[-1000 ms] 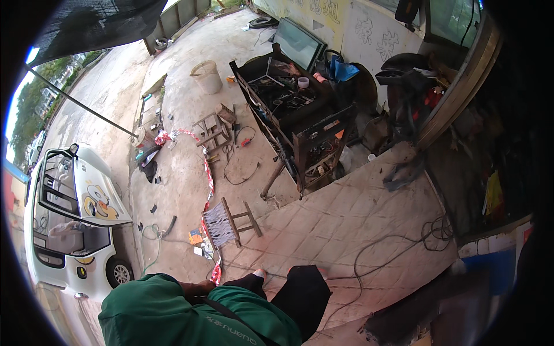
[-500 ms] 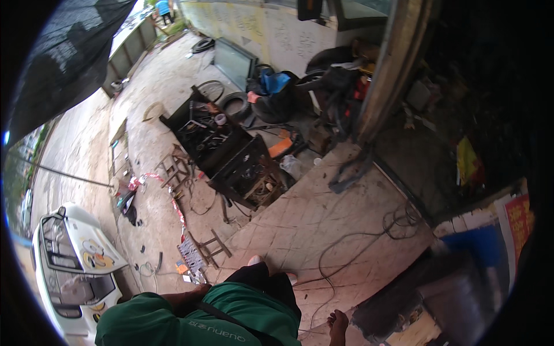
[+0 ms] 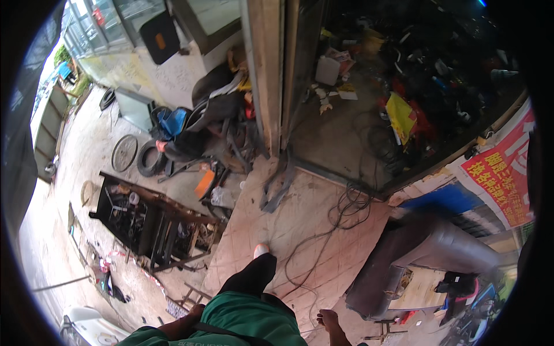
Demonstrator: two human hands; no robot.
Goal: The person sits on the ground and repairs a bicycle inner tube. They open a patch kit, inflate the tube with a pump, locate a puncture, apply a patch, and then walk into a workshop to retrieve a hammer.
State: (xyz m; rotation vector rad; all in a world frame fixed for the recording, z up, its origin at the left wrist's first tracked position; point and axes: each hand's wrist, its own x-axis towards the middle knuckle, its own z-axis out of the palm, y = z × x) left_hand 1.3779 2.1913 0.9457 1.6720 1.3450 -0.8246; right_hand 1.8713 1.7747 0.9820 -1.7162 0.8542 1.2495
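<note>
My right hand (image 3: 328, 319) hangs in the air beside my body, above the tiled floor. Its fingers are loosely curled in, and no object shows in them. My left hand (image 3: 196, 312) is close against my green shirt at the waist, its fingers too small and hidden to make out. One of my shoes (image 3: 261, 249) is planted on the tiles. Nearest to the right hand is a dark brown sofa (image 3: 369, 282) with a torn, worn end. A thin black cable (image 3: 314, 245) runs in loops over the floor ahead.
An open doorway with a wooden frame (image 3: 271, 81) leads to a dark, cluttered room. Left of it stand a dark metal tool cart (image 3: 164, 222) full of parts, a tyre (image 3: 150, 158) and a rim (image 3: 124, 153). A white vehicle (image 3: 89, 328) is at lower left; a red banner (image 3: 499, 173) hangs right.
The view has turned right and moved on, showing more of the dark room and the sofa. The tool cart has shifted left in the picture. My right hand remains beside my body.
</note>
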